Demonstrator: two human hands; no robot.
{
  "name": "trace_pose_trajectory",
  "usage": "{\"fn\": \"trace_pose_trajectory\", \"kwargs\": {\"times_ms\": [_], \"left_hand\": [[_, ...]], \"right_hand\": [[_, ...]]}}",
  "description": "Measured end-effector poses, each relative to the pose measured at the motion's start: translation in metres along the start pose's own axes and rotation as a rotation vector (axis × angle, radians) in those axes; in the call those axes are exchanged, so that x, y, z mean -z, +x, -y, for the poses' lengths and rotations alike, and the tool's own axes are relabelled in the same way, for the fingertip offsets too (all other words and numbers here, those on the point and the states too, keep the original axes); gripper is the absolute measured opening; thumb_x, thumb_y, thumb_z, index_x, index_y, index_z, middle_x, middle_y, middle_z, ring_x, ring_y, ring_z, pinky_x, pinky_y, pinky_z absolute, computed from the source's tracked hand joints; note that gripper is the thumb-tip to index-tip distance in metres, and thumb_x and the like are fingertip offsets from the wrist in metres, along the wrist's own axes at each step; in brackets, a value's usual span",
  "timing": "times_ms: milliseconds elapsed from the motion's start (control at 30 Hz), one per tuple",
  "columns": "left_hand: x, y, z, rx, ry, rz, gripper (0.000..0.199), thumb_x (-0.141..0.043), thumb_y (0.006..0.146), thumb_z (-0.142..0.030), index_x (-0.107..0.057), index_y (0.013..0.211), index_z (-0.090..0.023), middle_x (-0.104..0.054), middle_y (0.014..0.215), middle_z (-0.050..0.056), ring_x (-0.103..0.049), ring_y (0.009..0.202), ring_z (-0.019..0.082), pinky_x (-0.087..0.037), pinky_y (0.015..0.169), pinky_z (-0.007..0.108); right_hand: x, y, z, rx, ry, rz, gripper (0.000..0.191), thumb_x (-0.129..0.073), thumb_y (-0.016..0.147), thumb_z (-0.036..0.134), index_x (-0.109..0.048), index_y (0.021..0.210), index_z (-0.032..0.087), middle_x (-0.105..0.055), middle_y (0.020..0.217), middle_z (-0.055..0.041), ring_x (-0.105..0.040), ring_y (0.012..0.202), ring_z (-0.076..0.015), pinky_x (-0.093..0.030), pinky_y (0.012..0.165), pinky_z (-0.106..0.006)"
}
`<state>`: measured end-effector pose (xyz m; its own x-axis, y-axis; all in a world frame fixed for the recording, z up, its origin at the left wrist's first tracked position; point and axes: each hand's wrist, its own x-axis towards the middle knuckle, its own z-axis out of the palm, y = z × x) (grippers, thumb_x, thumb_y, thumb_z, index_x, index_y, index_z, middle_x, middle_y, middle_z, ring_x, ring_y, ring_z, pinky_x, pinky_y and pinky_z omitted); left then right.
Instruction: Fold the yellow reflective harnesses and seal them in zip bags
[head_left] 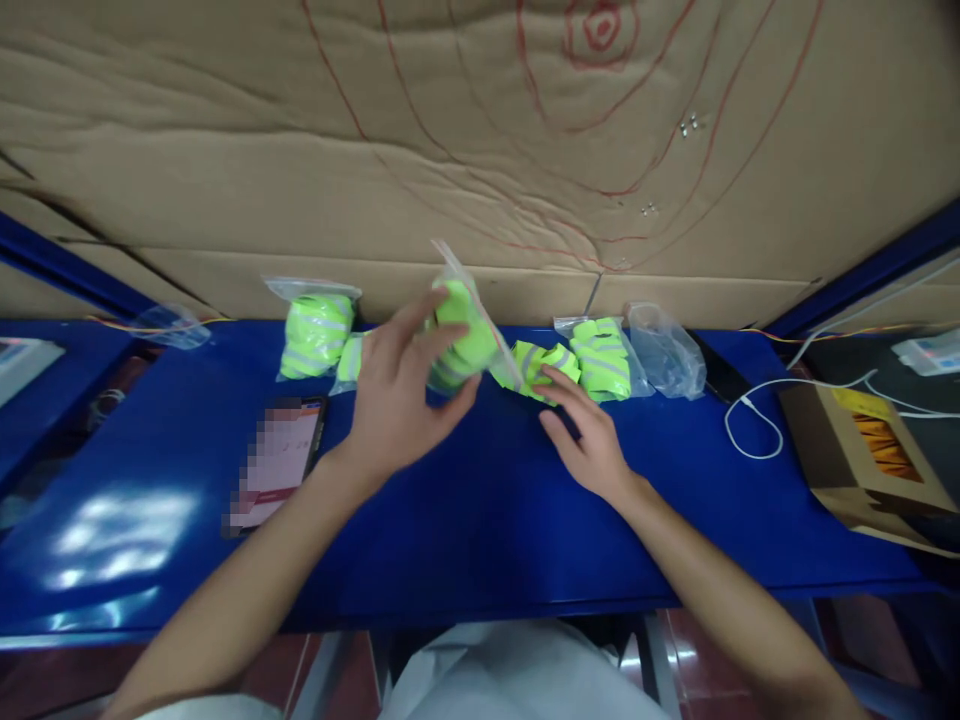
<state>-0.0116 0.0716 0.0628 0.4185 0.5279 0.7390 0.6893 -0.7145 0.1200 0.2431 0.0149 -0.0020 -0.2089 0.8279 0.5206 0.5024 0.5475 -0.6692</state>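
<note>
Cardboard wall: beyond both hands, creased, with red rings drawn on it. Blue desk: beneath both hands. Brown box: on the right, well apart from the right hand, with orange contents visible through its opening.

Left hand: raised over the desk, fingers and thumb gripping a packed bag of yellow-green fabric. The held bag is tilted and blurred, its red-lined seal edge slanting down toward the right hand. Right hand: fingers loosely extended, thumb apart, no object visible in its grasp. Its fingertips overlap a yellow-green strip with grey bands; contact cannot be told.

Left bag: beyond the left hand and to its left, filled with the same yellow-green fabric, standing near the cardboard. Right bag: just beyond the right hand, similar filling. Clear bag: beyond the right hand and to its right. Phone: left of the left hand, beside the forearm, lit screen partly pixelated. Small bag: just left of the left hand, partly hidden by it. White cable: to the right of the right hand, looped, well apart.
</note>
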Motion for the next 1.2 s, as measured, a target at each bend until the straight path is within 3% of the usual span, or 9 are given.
{"fn": "trace_pose_trajectory", "kwargs": {"times_ms": [67,167,333,467,567,667,800,1033,1200], "left_hand": [[0.006,-0.017,-0.01,-0.215,-0.052,0.083,0.045,-0.075,0.088,-0.019,-0.056,0.128,-0.024,-0.053,0.153,0.017,-0.049,0.147,0.035,-0.046,0.114,0.052],[0.0,-0.038,-0.017,-0.361,-0.092,0.257,0.043,-0.068,0.089,-0.01,-0.06,0.128,-0.027,-0.057,0.151,0.013,-0.045,0.15,0.036,-0.043,0.114,0.054],[-0.013,-0.053,-0.019,-0.248,-0.175,0.424,0.042,-0.058,0.088,-0.002,-0.063,0.124,-0.023,-0.05,0.157,0.013,-0.039,0.153,0.033,-0.035,0.12,0.054],[-0.008,-0.055,-0.034,-0.171,-0.288,0.4,0.039,-0.064,0.089,-0.015,-0.064,0.127,-0.022,-0.057,0.145,0.015,-0.05,0.139,0.032,-0.033,0.117,0.056],[-0.008,-0.059,-0.051,-0.089,-0.241,0.238,0.022,-0.072,0.091,-0.039,-0.068,0.103,-0.021,-0.068,0.11,0.01,-0.061,0.108,0.027,-0.038,0.098,0.048],[-0.015,-0.065,-0.062,0.01,-0.129,0.188,0.032,-0.074,0.092,-0.046,-0.062,0.078,-0.02,-0.064,0.086,0.005,-0.057,0.087,0.022,-0.034,0.085,0.042],[-0.019,-0.065,-0.061,0.06,-0.236,0.28,0.025,-0.068,0.098,-0.035,-0.062,0.079,-0.019,-0.063,0.085,0.003,-0.055,0.083,0.02,-0.033,0.081,0.039],[-0.008,-0.053,-0.046,0.215,-0.528,0.471,0.02,-0.062,0.102,-0.03,-0.068,0.087,-0.02,-0.064,0.091,0.001,-0.055,0.087,0.017,-0.033,0.08,0.036],[-0.005,-0.052,-0.046,0.22,-0.538,0.497,0.021,-0.064,0.101,-0.03,-0.069,0.083,-0.021,-0.063,0.087,0.001,-0.054,0.083,0.016,-0.035,0.079,0.036]], "right_hand": [[0.004,-0.004,0.01,-0.104,0.174,-0.118,0.027,-0.054,0.106,0.033,-0.064,0.13,0.025,-0.069,0.127,-0.0105,-0.069,0.115,-0.0213,-0.056,0.102,-0.04],[0.002,-0.013,0.025,-0.201,0.348,-0.031,0.022,-0.064,0.101,0.038,-0.065,0.119,0.024,-0.071,0.095,-0.0035,-0.068,0.081,-0.0154,-0.056,0.078,-0.031],[-0.012,-0.016,0.03,-0.538,0.561,0.074,0.026,-0.064,0.1,0.046,-0.067,0.104,0.021,-0.07,0.076,-0.0001,-0.068,0.066,-0.0128,-0.056,0.063,-0.026],[-0.018,-0.013,0.021,-0.696,0.727,0.11,0.038,-0.072,0.092,0.057,-0.068,0.092,0.019,-0.072,0.073,-0.0011,-0.068,0.062,-0.0136,-0.056,0.055,-0.024],[-0.021,-0.017,0.023,-0.702,0.737,0.083,0.037,-0.075,0.089,0.055,-0.067,0.089,0.019,-0.073,0.074,-0.001,-0.069,0.065,-0.0139,-0.056,0.055,-0.023],[-0.024,-0.024,0.029,-0.673,0.718,0.095,0.033,-0.079,0.089,0.049,-0.065,0.083,0.02,-0.073,0.075,-0.0001,-0.068,0.067,-0.0125,-0.054,0.059,-0.022],[-0.026,-0.027,0.03,-0.635,0.694,0.138,0.026,-0.078,0.09,0.045,-0.07,0.089,0.02,-0.074,0.082,-0.0006,-0.069,0.072,-0.0117,-0.055,0.068,-0.023],[-0.026,-0.022,0.022,-0.568,0.728,0.167,0.025,-0.075,0.093,0.046,-0.072,0.094,0.021,-0.07,0.084,-0.0012,-0.066,0.072,-0.0127,-0.058,0.065,-0.026],[-0.021,-0.023,0.026,-0.483,0.609,0.239,0.02,-0.065,0.101,0.04,-0.068,0.096,0.021,-0.069,0.089,-0.0023,-0.065,0.077,-0.014,-0.056,0.073,-0.028]]}}
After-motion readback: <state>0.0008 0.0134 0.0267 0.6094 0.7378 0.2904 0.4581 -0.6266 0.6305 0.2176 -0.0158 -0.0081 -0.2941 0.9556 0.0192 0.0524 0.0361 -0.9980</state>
